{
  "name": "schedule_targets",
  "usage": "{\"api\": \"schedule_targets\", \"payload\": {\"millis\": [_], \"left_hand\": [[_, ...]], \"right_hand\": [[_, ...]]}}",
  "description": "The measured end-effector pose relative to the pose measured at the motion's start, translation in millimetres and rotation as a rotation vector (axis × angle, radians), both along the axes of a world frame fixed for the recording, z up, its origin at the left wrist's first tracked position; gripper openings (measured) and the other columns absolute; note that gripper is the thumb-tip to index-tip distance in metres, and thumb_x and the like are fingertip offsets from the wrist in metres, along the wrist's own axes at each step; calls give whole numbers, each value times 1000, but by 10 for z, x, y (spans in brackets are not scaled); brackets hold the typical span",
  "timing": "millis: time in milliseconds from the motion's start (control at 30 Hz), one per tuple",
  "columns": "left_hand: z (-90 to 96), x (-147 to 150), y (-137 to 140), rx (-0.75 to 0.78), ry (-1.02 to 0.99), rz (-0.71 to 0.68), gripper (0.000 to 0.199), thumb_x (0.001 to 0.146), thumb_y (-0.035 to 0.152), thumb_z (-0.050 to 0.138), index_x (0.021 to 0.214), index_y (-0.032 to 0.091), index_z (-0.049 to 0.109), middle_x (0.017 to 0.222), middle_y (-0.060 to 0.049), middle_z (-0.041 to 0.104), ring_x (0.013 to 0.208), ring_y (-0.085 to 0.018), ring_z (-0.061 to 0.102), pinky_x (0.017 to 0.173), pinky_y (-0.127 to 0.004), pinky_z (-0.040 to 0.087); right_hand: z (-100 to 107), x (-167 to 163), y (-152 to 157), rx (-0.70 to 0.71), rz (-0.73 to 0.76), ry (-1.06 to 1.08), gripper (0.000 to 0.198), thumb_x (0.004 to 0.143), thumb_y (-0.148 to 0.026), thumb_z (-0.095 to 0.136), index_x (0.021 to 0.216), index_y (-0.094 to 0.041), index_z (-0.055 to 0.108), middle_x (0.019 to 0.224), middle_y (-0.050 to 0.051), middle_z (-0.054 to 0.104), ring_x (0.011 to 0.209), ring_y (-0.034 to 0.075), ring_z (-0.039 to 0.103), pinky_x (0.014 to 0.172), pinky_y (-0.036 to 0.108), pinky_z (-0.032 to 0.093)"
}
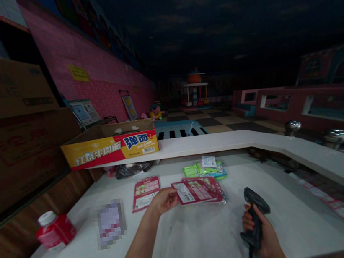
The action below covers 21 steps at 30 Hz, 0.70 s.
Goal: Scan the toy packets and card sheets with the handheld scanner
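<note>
Two hands work over the white tabletop (196, 244), each with its own hold. The left hand (165, 200) is narrow, its fingertips closed on the left edge of the top packet in a pile of dark red packets (199, 189); a pinch at the rim presumably leaves the printed face uncovered. That pile lies around the middle of the tabletop, toward the far edge, its packets fanned rather than squared up.

The right hand (263, 231) is wrapped around the handle of a black barcode scanner (255, 215), right of the pile and nearer the front edge. A grip like this likely suits a trigger under the fingers, and the cord drops toward the front edge, clear of the packets. Which way the scanner's window faces, I cannot tell.

One single red packet (145, 194) lies flat left of the pile, apart from it, perhaps to keep it separate. Behind the pile, near the far edge, green packets (193, 170) overlap in a heap with a whitish packet (208, 162) on top, seemingly grouped by kind. A red bottle (56, 234) stands by the left edge, probably out of the way, and an open carton (114, 148) sits on the raised ledge (205, 142) above the far left corner.
</note>
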<state>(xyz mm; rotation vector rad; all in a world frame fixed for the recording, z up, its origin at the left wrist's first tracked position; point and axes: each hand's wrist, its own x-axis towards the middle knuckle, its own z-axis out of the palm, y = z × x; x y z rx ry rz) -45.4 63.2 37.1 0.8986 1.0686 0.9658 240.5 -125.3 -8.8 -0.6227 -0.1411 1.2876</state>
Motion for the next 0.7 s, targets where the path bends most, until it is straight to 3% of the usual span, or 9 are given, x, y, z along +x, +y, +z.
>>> {"api": "schedule_targets", "payload": {"millis": [100, 167, 267, 400, 533, 700], "left_hand": [[29, -204, -184, -17, -129, 10, 13, 63, 17, 74, 73, 15, 65, 69, -7, 71, 59, -16, 67, 58, -26, 56], [-13, -289, -318, 51, -198, 75, 21, 62, 19, 76, 79, 14, 66, 80, -9, 74, 68, -17, 70, 66, -28, 59], [-151, -347, -479, 183, -227, 224, 41, 53, 19, 83, 90, 15, 66, 91, -8, 74, 80, -22, 71, 76, -35, 60], [-326, -372, -577, 278, -232, 349, 58, 46, 27, 88, 98, 15, 65, 87, -7, 75, 81, -26, 71, 79, -40, 59], [-384, -376, -604, 336, -213, 385, 58, 46, 33, 88, 97, 14, 66, 86, -8, 74, 81, -27, 71, 79, -41, 59], [-408, -375, -606, 372, -165, 398, 48, 50, 33, 86, 90, 13, 67, 84, -7, 74, 76, -24, 70, 73, -36, 59]], "right_hand": [[-1, -15, -17, 6, -13, 48, 35, 63, -34, 81, 84, -19, 58, 57, -8, 43, 43, 4, 40, 37, 13, 33], [6, -35, -17, -3, -10, 18, 38, 62, -34, 82, 87, -19, 58, 57, -8, 45, 43, 4, 40, 37, 13, 34], [31, -142, 9, -71, -5, -132, 43, 62, -42, 82, 88, -19, 57, 55, -8, 47, 41, 5, 41, 36, 14, 34], [117, -526, 59, -166, 95, -430, 50, 64, -59, 75, 88, -19, 56, 48, -8, 49, 34, 8, 42, 32, 18, 32], [260, -1031, 68, -155, 262, -696, 60, 61, -70, 70, 89, -20, 54, 44, -8, 49, 29, 9, 40, 28, 18, 28], [442, -1373, 106, -158, 348, -813, 64, 54, -77, 66, 77, -20, 51, 44, -6, 51, 30, 9, 41, 28, 19, 30]]}}
